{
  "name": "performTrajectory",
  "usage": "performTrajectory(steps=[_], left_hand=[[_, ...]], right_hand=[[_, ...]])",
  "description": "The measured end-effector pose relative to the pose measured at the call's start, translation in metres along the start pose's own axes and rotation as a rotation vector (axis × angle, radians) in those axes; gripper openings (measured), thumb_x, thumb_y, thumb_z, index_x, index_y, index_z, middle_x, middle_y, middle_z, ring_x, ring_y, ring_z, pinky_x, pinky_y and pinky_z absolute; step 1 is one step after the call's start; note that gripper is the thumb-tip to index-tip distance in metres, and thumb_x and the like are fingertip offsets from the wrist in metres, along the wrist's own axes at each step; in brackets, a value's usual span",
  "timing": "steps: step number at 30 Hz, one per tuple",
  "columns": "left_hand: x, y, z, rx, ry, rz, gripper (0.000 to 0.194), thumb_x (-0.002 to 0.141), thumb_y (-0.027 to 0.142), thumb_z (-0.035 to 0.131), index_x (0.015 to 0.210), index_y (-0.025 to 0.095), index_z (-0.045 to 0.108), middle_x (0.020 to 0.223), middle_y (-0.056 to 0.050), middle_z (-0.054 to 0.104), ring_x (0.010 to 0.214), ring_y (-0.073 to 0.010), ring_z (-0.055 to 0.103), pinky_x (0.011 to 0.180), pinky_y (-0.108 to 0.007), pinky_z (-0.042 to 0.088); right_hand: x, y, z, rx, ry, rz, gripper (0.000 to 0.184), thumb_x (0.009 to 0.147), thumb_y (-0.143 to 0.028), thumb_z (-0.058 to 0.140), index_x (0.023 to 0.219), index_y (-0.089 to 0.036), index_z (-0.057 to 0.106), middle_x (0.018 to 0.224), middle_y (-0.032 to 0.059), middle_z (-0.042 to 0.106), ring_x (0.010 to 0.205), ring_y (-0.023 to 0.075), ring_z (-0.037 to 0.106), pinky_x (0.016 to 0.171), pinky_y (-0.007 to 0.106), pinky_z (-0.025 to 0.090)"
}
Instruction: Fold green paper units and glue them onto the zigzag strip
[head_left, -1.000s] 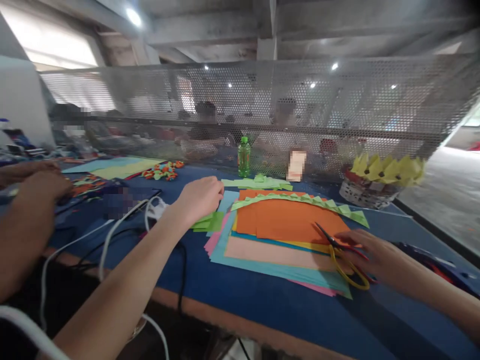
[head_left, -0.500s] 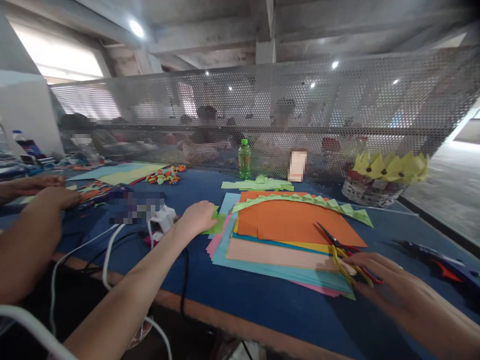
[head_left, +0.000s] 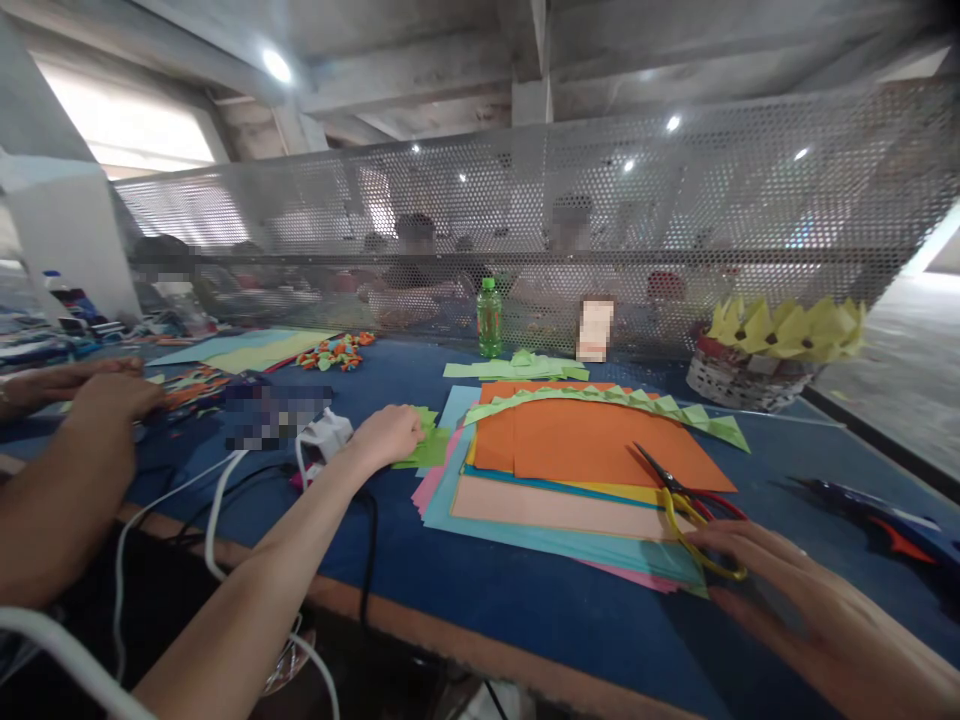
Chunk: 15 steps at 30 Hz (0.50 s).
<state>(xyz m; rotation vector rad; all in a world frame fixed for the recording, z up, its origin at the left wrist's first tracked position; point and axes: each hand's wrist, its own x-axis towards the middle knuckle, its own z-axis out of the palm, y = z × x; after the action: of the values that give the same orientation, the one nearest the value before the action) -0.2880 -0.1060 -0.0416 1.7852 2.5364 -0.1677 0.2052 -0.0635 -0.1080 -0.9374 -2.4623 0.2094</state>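
Note:
My left hand (head_left: 386, 437) reaches out over some small green paper pieces (head_left: 429, 445), fingers curled down onto them; the fingertips are hidden. My right hand (head_left: 784, 575) has its fingers stretched out at the handles of a pair of scissors (head_left: 679, 500) with yellow and red grips. Those scissors lie partly on a stack of coloured paper, their blades pointing at an orange sheet (head_left: 592, 440). Across the top of the orange paper runs a curved strip of folded green triangles (head_left: 600, 396). A pale pink strip (head_left: 555, 507) lies lower on the stack.
Behind the stack are light green paper strips (head_left: 510, 369) and a green bottle (head_left: 490, 320). A basket with yellow paper points (head_left: 750, 375) stands back right, a blue glue gun (head_left: 877, 515) at right. White cables (head_left: 217, 510) and another person's arms (head_left: 90, 450) are on the left.
My left hand has drawn back slightly to the left, and more of the green pieces show. The right hand's fingers have shifted a little to the right at the scissors' handles.

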Motion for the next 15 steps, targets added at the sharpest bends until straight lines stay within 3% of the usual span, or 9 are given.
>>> performTrajectory(steps=[8, 15], left_hand=[[0.0, -0.012, -0.012, -0.056, 0.185, -0.028, 0.031, 0.096, 0.036, 0.062, 0.122, 0.019, 0.061, 0.124, -0.009, 0.063, 0.106, -0.0229, 0.065, 0.09, -0.043, 0.056], [0.006, -0.027, -0.023, -0.057, 0.224, -0.029, 0.031, 0.096, 0.035, 0.062, 0.122, 0.019, 0.061, 0.126, -0.009, 0.063, 0.108, -0.0232, 0.064, 0.091, -0.044, 0.055]], right_hand=[[-0.012, 0.005, 0.005, -0.039, -0.035, 0.029, 0.047, 0.091, -0.048, 0.062, 0.137, -0.037, 0.059, 0.143, 0.0019, 0.061, 0.128, 0.0312, 0.06, 0.104, 0.041, 0.055], [-0.016, 0.008, 0.006, -0.054, -0.059, 0.034, 0.043, 0.094, -0.047, 0.058, 0.137, -0.039, 0.057, 0.143, 0.0006, 0.06, 0.127, 0.0272, 0.062, 0.105, 0.039, 0.053]])
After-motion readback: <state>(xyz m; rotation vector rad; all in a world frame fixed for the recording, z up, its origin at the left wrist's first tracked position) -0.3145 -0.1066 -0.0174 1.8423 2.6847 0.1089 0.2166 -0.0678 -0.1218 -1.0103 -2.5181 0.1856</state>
